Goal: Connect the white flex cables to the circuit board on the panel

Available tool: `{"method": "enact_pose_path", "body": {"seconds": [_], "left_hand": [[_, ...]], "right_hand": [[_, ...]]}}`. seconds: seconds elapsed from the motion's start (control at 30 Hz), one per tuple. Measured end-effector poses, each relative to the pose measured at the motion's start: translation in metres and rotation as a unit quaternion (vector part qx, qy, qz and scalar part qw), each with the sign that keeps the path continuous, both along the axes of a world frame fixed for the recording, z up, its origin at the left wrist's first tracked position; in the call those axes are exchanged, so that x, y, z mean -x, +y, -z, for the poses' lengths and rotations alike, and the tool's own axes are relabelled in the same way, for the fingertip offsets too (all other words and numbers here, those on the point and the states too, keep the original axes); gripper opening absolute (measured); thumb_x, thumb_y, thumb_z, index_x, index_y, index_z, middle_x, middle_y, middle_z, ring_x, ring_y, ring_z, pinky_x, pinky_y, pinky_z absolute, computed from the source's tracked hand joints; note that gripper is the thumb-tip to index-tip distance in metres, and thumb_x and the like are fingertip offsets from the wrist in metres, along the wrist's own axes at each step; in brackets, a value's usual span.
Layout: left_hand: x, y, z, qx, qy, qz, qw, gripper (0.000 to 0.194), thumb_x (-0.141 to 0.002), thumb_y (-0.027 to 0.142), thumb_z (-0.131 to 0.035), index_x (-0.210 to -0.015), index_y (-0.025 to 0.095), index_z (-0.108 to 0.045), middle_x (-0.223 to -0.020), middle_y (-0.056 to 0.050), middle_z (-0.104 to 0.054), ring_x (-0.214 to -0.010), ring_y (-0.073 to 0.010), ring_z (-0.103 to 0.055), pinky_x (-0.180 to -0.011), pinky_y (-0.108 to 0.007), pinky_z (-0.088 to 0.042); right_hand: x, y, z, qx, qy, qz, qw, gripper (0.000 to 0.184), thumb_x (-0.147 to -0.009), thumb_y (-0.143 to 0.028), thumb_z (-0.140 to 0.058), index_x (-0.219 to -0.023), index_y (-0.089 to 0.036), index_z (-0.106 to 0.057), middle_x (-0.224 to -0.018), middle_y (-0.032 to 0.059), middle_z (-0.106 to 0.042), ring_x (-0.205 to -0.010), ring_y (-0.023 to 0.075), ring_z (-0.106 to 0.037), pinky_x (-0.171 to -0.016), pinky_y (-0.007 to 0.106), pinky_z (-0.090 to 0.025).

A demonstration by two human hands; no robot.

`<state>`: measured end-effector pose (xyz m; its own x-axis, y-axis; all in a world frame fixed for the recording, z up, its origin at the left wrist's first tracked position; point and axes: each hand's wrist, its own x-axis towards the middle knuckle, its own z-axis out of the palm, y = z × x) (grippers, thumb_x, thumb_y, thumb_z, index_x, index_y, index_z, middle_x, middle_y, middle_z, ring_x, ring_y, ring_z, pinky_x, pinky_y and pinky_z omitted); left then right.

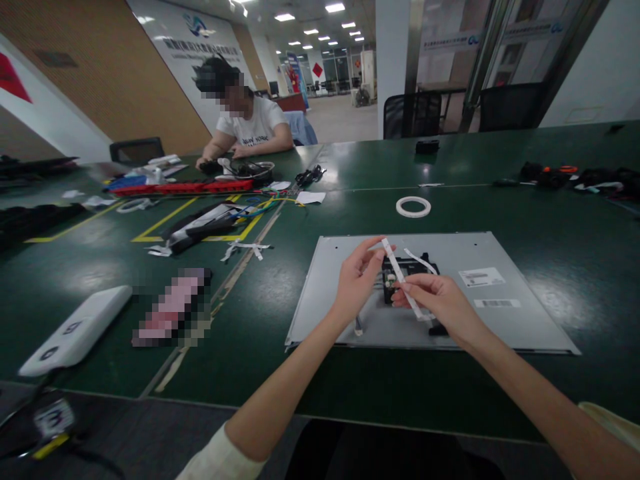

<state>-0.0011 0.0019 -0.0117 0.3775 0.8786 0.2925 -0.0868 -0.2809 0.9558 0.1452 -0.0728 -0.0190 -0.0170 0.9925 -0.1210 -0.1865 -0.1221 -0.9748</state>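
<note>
Between my two hands stretches a strip of white tape (394,261), held slantwise above a flat grey metal panel (325,287). My left hand (359,275) pinches its upper end between thumb and fingertips. Lower down, my right hand (434,297) grips the same strip with thumb and forefinger, and the free end hangs below. Behind the hands, a black frame with a small circuit board (389,287) rests on the panel, partly hidden. Another short white strip (419,260) lies over that frame. Two white labels are stuck on the panel's right side.
A roll of white tape (413,207) lies beyond the panel. To the left are a blurred-out phone (173,307), a white power bank (75,330), tape scraps (247,249) and a black bundle with wires (205,223). Across the green table (360,173), a person sits handling something.
</note>
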Motion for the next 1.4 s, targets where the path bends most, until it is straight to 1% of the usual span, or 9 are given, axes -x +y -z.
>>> {"method": "enact_pose_path", "body": {"seconds": [0.1,0.27,0.4,0.53,0.67,0.9,1.0,1.17,1.4], "left_hand": [[-0.001,0.001,0.000,0.036,-0.012,0.023,0.999,0.033,-0.086,0.039,-0.053,-0.106,0.015,-0.062,-0.105,-0.010,-0.068,-0.101,-0.0205,-0.063,-0.093,-0.036,-0.046],[-0.004,-0.006,0.003,0.056,0.044,0.081,0.994,0.030,-0.078,0.038,-0.062,-0.095,0.015,-0.070,-0.093,-0.009,-0.071,-0.083,-0.0191,-0.067,-0.080,-0.033,-0.052],[-0.004,-0.007,0.005,0.019,0.036,0.042,0.998,0.022,-0.077,0.034,-0.064,-0.088,0.017,-0.072,-0.095,-0.008,-0.071,-0.084,-0.0179,-0.067,-0.079,-0.031,-0.051],[-0.005,-0.008,0.004,0.029,0.014,0.023,0.999,0.023,-0.079,0.033,-0.063,-0.091,0.016,-0.072,-0.094,-0.008,-0.071,-0.086,-0.0188,-0.067,-0.079,-0.030,-0.051],[-0.005,-0.006,0.003,0.031,0.008,0.000,0.999,0.024,-0.080,0.035,-0.061,-0.090,0.016,-0.071,-0.095,-0.008,-0.071,-0.090,-0.0195,-0.066,-0.085,-0.031,-0.050],[0.008,0.014,-0.004,0.078,-0.097,-0.111,0.986,0.039,-0.087,0.048,-0.047,-0.101,0.016,-0.063,-0.106,-0.011,-0.068,-0.094,-0.0203,-0.065,-0.081,-0.032,-0.050],[0.007,0.012,-0.004,0.103,-0.105,-0.065,0.987,0.044,-0.087,0.051,-0.044,-0.099,0.014,-0.064,-0.099,-0.012,-0.070,-0.091,-0.0215,-0.066,-0.079,-0.033,-0.050],[-0.003,-0.002,-0.001,0.084,-0.017,0.053,0.995,0.034,-0.076,0.040,-0.065,-0.097,0.014,-0.068,-0.090,-0.009,-0.072,-0.084,-0.0199,-0.067,-0.080,-0.032,-0.050],[-0.002,-0.004,-0.001,0.058,-0.006,-0.004,0.998,0.023,-0.075,0.036,-0.066,-0.083,0.015,-0.072,-0.084,-0.006,-0.072,-0.078,-0.0167,-0.066,-0.075,-0.029,-0.052]], "right_hand": [[-0.001,0.000,0.001,-0.012,0.002,0.008,1.000,0.029,-0.073,-0.041,-0.067,-0.089,-0.017,-0.070,-0.082,0.0060,-0.070,-0.074,0.0175,-0.066,-0.076,0.033,-0.053],[-0.001,0.001,0.003,-0.010,-0.028,-0.003,1.000,0.033,-0.071,-0.043,-0.068,-0.090,-0.016,-0.071,-0.081,0.0076,-0.070,-0.075,0.0196,-0.066,-0.075,0.035,-0.053],[0.001,0.002,0.003,-0.007,-0.013,-0.018,1.000,0.040,-0.072,-0.043,-0.066,-0.101,-0.016,-0.068,-0.088,0.0088,-0.070,-0.078,0.0196,-0.066,-0.077,0.035,-0.053],[0.001,0.002,0.000,-0.005,-0.004,-0.014,1.000,0.051,-0.072,-0.041,-0.067,-0.115,-0.015,-0.062,-0.089,0.0094,-0.070,-0.077,0.0188,-0.067,-0.075,0.035,-0.053],[0.002,0.001,0.000,-0.021,-0.001,-0.011,1.000,0.041,-0.072,-0.042,-0.067,-0.104,-0.016,-0.068,-0.089,0.0093,-0.069,-0.076,0.0182,-0.067,-0.075,0.034,-0.053],[0.003,-0.002,-0.003,-0.008,0.034,0.006,0.999,0.033,-0.068,-0.039,-0.072,-0.090,-0.015,-0.070,-0.082,0.0079,-0.070,-0.071,0.0178,-0.067,-0.077,0.036,-0.054],[0.001,-0.001,-0.002,-0.014,0.049,0.021,0.998,0.031,-0.069,-0.039,-0.071,-0.089,-0.015,-0.069,-0.083,0.0073,-0.070,-0.074,0.0174,-0.067,-0.078,0.034,-0.053],[0.002,0.001,0.003,-0.001,0.047,0.033,0.998,0.031,-0.069,-0.039,-0.070,-0.091,-0.016,-0.068,-0.085,0.0066,-0.070,-0.076,0.0185,-0.067,-0.078,0.034,-0.052],[0.001,0.002,0.003,0.033,0.108,0.001,0.994,0.039,-0.070,-0.029,-0.067,-0.108,-0.021,-0.065,-0.110,0.0071,-0.065,-0.096,0.0218,-0.063,-0.079,0.031,-0.050]]}}
